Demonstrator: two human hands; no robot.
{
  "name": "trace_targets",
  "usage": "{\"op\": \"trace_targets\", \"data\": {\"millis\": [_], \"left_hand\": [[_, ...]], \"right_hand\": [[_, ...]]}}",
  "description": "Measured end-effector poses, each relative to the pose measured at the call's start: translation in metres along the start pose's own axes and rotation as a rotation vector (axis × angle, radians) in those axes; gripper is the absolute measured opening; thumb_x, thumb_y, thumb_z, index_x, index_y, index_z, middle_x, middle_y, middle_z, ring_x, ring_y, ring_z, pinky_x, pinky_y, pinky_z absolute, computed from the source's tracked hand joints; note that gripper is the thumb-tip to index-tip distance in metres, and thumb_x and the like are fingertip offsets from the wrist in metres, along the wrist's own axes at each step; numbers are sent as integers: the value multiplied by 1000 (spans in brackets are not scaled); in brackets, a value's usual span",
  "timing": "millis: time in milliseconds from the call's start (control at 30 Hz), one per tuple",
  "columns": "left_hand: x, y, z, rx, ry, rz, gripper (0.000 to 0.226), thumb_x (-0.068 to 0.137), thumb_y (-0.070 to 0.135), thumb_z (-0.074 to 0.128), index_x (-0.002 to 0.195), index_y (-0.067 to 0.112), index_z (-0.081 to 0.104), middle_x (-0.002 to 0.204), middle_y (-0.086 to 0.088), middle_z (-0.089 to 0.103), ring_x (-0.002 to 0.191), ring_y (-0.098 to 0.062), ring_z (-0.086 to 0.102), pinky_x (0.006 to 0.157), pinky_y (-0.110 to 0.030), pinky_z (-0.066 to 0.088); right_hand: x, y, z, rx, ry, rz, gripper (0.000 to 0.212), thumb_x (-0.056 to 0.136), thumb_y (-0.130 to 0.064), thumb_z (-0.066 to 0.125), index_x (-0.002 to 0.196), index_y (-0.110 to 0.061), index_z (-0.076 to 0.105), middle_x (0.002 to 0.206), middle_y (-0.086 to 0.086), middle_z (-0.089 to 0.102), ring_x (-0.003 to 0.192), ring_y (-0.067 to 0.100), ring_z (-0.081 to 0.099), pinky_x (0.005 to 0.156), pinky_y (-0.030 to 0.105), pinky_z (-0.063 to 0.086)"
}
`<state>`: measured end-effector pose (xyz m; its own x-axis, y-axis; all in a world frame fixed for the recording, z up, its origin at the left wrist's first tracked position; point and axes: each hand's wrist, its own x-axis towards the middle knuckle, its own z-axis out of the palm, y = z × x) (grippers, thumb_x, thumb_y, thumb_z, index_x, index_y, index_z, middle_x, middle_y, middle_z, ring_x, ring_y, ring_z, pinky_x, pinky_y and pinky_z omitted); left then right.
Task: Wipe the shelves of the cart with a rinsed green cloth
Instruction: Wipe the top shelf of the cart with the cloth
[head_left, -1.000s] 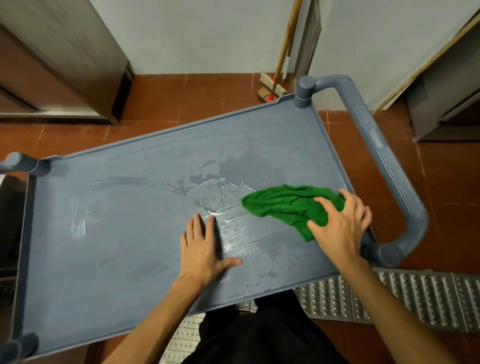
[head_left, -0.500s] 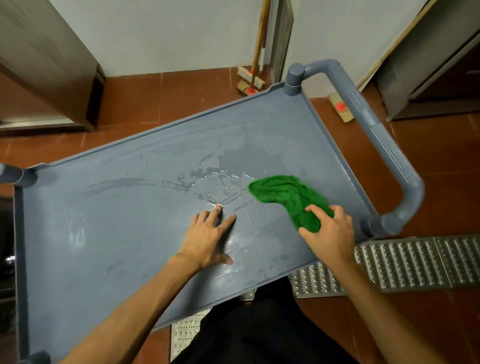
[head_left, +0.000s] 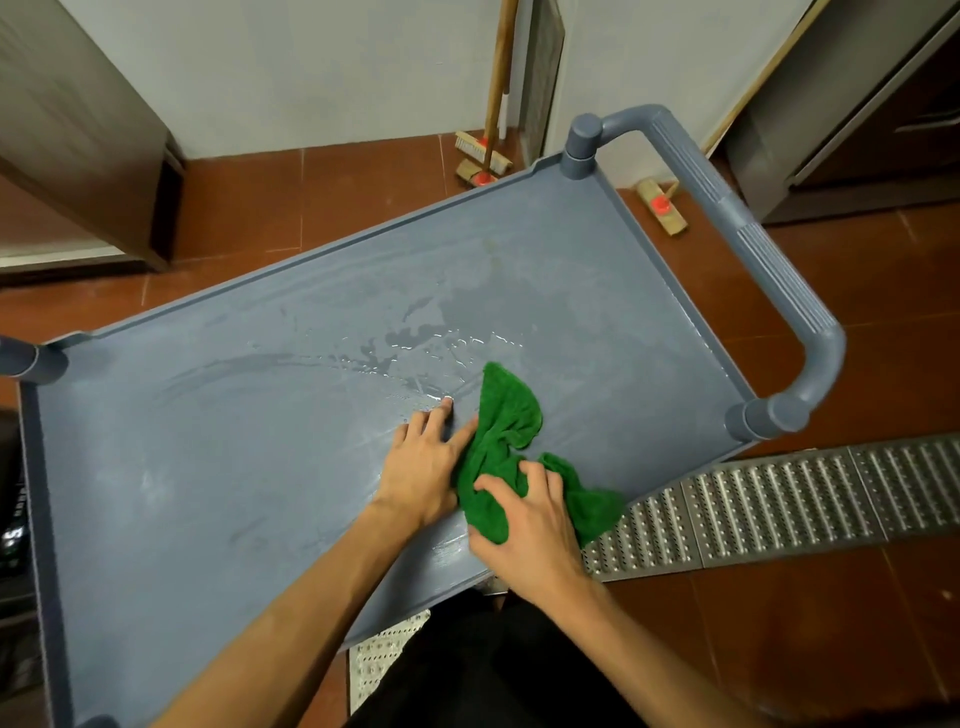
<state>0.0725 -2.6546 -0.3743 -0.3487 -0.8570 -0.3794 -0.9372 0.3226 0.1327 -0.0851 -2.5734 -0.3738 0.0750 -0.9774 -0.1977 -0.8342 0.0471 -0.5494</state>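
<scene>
Green cloth (head_left: 506, 431) lies bunched on the cart's top shelf (head_left: 208, 467), at the near edge right of centre, with one end trailing over the near rim. Right hand (head_left: 535, 525) grips its near part, fingers curled into the folds, probably to drag it across the wet streaks (head_left: 431, 343) just beyond. Left hand (head_left: 421, 462) rests flat, fingers straight and slightly spread, touching the cloth's left side, likely steadying the cart against the wiping push.

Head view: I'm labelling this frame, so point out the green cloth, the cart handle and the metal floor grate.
green cloth (head_left: 511, 410), head view, its upper lobe.
cart handle (head_left: 774, 270), head view, ribbed middle of the bar.
metal floor grate (head_left: 779, 499), head view, perforated panel right of the cloth.
</scene>
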Motion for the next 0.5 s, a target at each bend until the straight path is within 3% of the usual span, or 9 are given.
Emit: {"op": "trace_targets", "data": {"millis": [233, 367, 500], "left_hand": [[1, 0, 5, -25, -44, -34, 115, 59, 42, 91, 155, 31, 29, 155, -25, 39, 121, -43, 52, 98, -49, 50], [0, 3, -1, -57, -64, -32, 124, 61, 64, 85, 162, 31, 22, 166, -20, 19, 139, -40, 34, 115, -47, 33], [1, 3, -1, -74, -81, -34, 126, 62, 75, 76, 162, 34, 13, 168, -17, 13, 143, -37, 29, 118, -44, 28]], "right_hand": [[12, 22, -6, -6, -39, -108, 52, 61, -35, 81, 109, -41, 60, 114, 2, 43, 105, 24, 44, 76, 34, 52], [24, 54, -23, -11, -42, -149, 56, 59, -29, 88, 108, -38, 64, 116, 5, 46, 110, 25, 45, 74, 33, 53], [50, 95, -55, -34, 38, -79, 52, 57, -28, 91, 103, -37, 69, 115, 8, 51, 108, 28, 48, 72, 30, 48]]}}
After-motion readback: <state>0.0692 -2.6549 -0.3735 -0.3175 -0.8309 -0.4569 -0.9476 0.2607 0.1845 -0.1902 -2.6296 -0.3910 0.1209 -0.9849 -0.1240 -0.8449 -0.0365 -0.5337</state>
